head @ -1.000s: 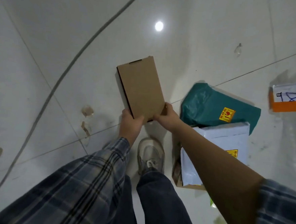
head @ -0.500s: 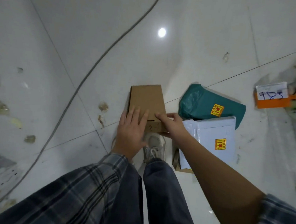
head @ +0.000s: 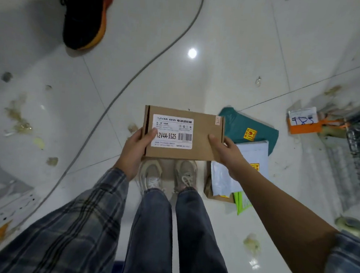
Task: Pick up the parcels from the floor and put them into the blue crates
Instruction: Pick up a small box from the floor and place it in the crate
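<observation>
Two hands grip one cardboard box (head: 183, 134) at frame centre, label up: the left hand (head: 136, 149) holds its left end, the right hand (head: 227, 153) its right end. Right of it, a green mailer (head: 241, 128) and a white mailer (head: 252, 156) lie on the floor (head: 234, 44).

You hold a brown box (head: 183, 132); its white label (head: 172, 131) reads "12V4A 48W" on top and "12V4A-5S25" beside a barcode. On the floor, the orange box (head: 303, 127) has a white tag (head: 302, 119) with "985" written
</observation>
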A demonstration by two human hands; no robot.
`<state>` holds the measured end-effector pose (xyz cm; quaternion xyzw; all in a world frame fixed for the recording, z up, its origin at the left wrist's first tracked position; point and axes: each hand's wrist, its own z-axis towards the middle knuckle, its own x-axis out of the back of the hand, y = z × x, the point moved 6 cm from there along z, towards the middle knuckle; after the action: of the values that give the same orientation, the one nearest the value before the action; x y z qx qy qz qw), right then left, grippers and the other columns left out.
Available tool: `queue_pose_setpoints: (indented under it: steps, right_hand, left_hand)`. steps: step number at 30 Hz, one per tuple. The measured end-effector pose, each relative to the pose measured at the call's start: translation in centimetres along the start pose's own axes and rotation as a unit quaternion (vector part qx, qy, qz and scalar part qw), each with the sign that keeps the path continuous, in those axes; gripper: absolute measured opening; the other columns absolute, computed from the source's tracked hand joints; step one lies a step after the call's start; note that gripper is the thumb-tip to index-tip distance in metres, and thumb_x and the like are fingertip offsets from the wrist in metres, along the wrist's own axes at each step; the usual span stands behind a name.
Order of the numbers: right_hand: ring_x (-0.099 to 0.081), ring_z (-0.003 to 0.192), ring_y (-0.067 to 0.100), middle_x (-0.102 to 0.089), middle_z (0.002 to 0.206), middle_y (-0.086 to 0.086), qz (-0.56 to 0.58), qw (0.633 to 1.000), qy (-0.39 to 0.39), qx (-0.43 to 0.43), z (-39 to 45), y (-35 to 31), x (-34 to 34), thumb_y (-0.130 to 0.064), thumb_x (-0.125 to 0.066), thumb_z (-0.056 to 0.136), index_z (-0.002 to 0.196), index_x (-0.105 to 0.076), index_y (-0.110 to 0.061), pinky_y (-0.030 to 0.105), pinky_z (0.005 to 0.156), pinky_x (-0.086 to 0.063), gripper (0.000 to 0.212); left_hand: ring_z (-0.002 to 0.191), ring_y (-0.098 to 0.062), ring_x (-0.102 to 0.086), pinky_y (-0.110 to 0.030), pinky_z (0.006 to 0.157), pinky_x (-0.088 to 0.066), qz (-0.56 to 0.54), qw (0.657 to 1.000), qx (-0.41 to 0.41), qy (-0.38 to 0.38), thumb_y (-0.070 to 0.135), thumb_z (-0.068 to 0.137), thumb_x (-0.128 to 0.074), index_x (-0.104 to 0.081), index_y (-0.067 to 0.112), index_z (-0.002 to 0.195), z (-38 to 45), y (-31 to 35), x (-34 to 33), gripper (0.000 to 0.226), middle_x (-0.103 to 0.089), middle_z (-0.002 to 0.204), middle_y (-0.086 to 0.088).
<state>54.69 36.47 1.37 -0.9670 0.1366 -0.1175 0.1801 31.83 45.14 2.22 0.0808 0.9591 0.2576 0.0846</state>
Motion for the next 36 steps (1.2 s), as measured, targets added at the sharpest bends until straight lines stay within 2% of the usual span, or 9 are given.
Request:
queue_pose_setpoints:
  steps: [4,7,9,12,16,21,26,32,36]
  right_hand:
    - [-0.062,0.092,0.012,-0.059,0.123,0.009,0.047,0.998,-0.052,0.006,-1.9,-0.7,-0.5,-0.034,-0.058,0.09,0.132,-0.049,-0.014,0.025,0.071,-0.055,0.047]
    - [-0.064,0.091,0.011,-0.063,0.112,0.004,0.085,0.994,-0.067,0.011,-2.8,-0.5,-1.5,-0.026,-0.06,0.09,0.136,-0.045,-0.015,0.023,0.067,-0.055,0.049]
    - [-0.063,0.093,0.013,-0.063,0.104,0.001,0.094,0.993,-0.075,0.011,-3.2,0.0,-2.2,-0.024,-0.06,0.09,0.136,-0.045,-0.015,0.027,0.073,-0.055,0.049]
    - [-0.061,0.1,0.017,-0.064,0.105,0.003,0.089,0.992,-0.091,0.013,-3.6,0.9,-3.4,-0.023,-0.06,0.091,0.135,-0.046,-0.016,0.032,0.083,-0.053,0.047]
    - [-0.061,0.104,0.02,-0.064,0.111,0.006,0.045,0.991,-0.122,0.035,-4.7,1.2,-3.8,-0.026,-0.063,0.088,0.133,-0.048,-0.018,0.032,0.08,-0.052,0.047]
    - [-0.062,0.095,0.013,-0.064,0.101,-0.003,-0.019,0.985,-0.157,0.068,-8.5,1.9,-2.2,-0.024,-0.062,0.089,0.129,-0.047,-0.019,0.037,0.093,-0.05,0.044]
    - [-0.062,0.094,0.01,-0.063,0.104,-0.002,-0.054,0.98,-0.179,0.076,-11.3,4.1,-1.3,-0.024,-0.061,0.089,0.121,-0.049,-0.022,0.034,0.092,-0.05,0.034]
    - [-0.061,0.107,0.019,-0.063,0.117,0.004,-0.097,0.976,-0.183,0.073,-13.6,9.6,-3.1,-0.031,-0.066,0.084,0.131,-0.051,-0.019,0.038,0.094,-0.051,0.05]
    - [-0.061,0.1,0.014,-0.065,0.114,0.003,-0.113,0.964,-0.229,0.07,-16.7,12.7,-6.6,-0.029,-0.061,0.088,0.129,-0.054,-0.018,0.027,0.075,-0.051,0.043]
  left_hand:
    - [0.103,-0.013,-0.067,-0.029,0.084,-0.054,-0.015,1.0,0.017,0.005,0.039,0.093,-0.051,-0.056,0.02,0.128,-1.9,-0.4,2.2,0.04,-0.07,0.114,0.0]
    - [0.098,-0.009,-0.066,-0.027,0.083,-0.053,0.012,1.0,-0.006,0.025,0.042,0.092,-0.052,-0.057,0.023,0.124,-3.2,-0.6,3.3,0.037,-0.07,0.111,0.004]
    - [0.098,-0.01,-0.065,-0.026,0.081,-0.053,0.012,0.998,-0.023,0.054,0.041,0.093,-0.052,-0.057,0.025,0.122,-4.0,-1.0,4.0,0.034,-0.069,0.111,0.003]
    - [0.102,-0.011,-0.063,-0.025,0.082,-0.051,-0.006,0.995,-0.04,0.089,0.041,0.094,-0.05,-0.055,0.026,0.121,-5.2,-2.3,4.8,0.032,-0.066,0.115,0.001]
    - [0.107,-0.014,-0.062,-0.032,0.091,-0.05,-0.039,0.99,-0.044,0.128,0.046,0.093,-0.05,-0.053,0.026,0.127,-7.8,-5.2,5.2,0.04,-0.065,0.121,0.0]
    - [0.101,-0.012,-0.064,-0.029,0.077,-0.054,-0.11,0.979,-0.035,0.166,0.047,0.093,-0.047,-0.051,0.025,0.131,-14.1,-9.5,3.3,0.045,-0.067,0.117,0.0]
    - [0.097,-0.012,-0.064,-0.029,0.075,-0.053,-0.191,0.96,-0.015,0.204,0.047,0.093,-0.049,-0.053,0.025,0.125,-19.3,-13.5,1.7,0.039,-0.068,0.113,0.003]
    - [0.099,-0.015,-0.064,-0.033,0.079,-0.054,-0.258,0.931,-0.001,0.258,0.045,0.093,-0.049,-0.054,0.026,0.121,-24.4,-20.0,2.5,0.034,-0.067,0.113,0.0]
    - [0.1,-0.015,-0.065,-0.032,0.082,-0.055,-0.299,0.905,-0.019,0.302,0.046,0.092,-0.05,-0.055,0.023,0.126,-28.6,-24.1,4.8,0.042,-0.068,0.113,0.0]
